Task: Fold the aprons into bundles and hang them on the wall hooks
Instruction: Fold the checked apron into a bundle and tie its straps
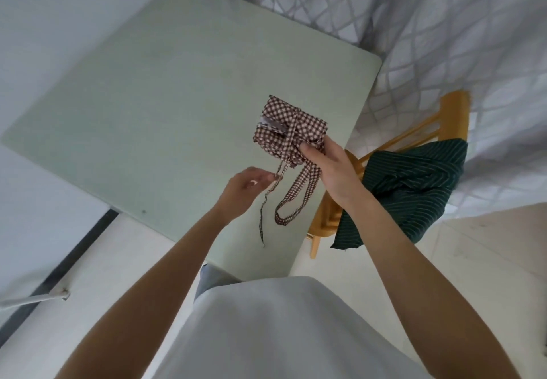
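Bundle of brown checked apron, folded small and wrapped by its own tie, held in the air above the near right part of the table. Right hand grips the bundle's near edge, thumb on top; left hand pinches one thin tie just below the bundle, while a strap loop hangs free beside it. The cloth looks light, soft and limp, likely to loosen if released; the wrapped middle seems the secure hold, and the loop the probable part for a hook. Counted: one bundle, one loose green striped apron draped on one chair right of the table. No hooks are in view.
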The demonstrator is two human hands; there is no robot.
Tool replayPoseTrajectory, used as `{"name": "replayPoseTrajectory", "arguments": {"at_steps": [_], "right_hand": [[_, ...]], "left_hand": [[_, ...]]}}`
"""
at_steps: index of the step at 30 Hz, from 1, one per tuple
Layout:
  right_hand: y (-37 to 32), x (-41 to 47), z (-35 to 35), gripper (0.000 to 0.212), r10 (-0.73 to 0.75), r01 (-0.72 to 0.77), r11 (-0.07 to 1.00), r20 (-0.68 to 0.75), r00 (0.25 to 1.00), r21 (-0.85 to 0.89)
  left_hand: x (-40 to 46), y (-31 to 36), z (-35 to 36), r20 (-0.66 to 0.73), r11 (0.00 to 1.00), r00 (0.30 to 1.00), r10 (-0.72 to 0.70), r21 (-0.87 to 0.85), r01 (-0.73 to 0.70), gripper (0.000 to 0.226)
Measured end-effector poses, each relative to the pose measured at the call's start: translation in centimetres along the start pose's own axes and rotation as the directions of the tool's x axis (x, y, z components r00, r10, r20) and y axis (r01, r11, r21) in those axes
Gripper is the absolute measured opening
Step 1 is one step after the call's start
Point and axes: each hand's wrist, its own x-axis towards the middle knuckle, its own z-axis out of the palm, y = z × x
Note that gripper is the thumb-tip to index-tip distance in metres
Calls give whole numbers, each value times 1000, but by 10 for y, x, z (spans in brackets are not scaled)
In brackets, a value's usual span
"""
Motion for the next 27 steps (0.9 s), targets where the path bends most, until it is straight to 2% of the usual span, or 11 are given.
{"name": "replayPoseTrajectory", "arguments": {"at_steps": [2, 4, 5, 8, 11, 14, 16, 18, 21, 24, 27], "right_hand": [[3, 1, 0, 28, -29, 24, 994, -49, 998, -106], [4, 2, -1, 26, -48, 36, 989, -82, 995, -143], [4, 3, -2, 26, -55, 40, 987, -94, 994, -155], [3, 3, -3, 26, -64, 42, 981, -112, 992, -190], [1, 4, -6, 25, -85, 60, 981, -132, 988, -187], [-2, 5, -12, 25, -121, 86, 977, -177, 977, -194], [-5, 5, -17, 26, -154, 110, 973, -217, 964, -204], [-6, 3, -23, 25, -186, 135, 966, -231, 955, -220], [-4, -1, -30, 29, -164, 122, 966, -174, 971, -229], [1, -5, -29, 35, -97, 76, 981, -112, 989, -176], [2, -5, -24, 36, -90, 63, 984, -154, 984, -168]], "left_hand": [[1, -4, 6, -207, 976, 966, 157, 179, -121, 21], [1, 4, 11, -326, 977, 922, 209, 113, -181, 21], [1, 10, 13, -306, 980, 933, 191, 13, -196, 21], [0, 28, 25, -90, 964, 991, 99, -238, -118, 19], [2, 30, 31, 23, 944, 999, 49, -328, -39, 15], [5, 27, 29, 38, 938, 999, 30, -346, -15, 22], [6, 19, 21, 22, 964, 1000, -4, -264, 10, 25], [9, 8, 8, 63, 996, 998, -21, -80, 26, 22], [20, -9, -19, 72, 985, 992, -107, 145, 96, 20], [38, -12, -42, -74, 971, 994, -86, 215, 100, 19], [48, -8, -42, -330, 946, 942, 57, 320, 55, 16]]}}
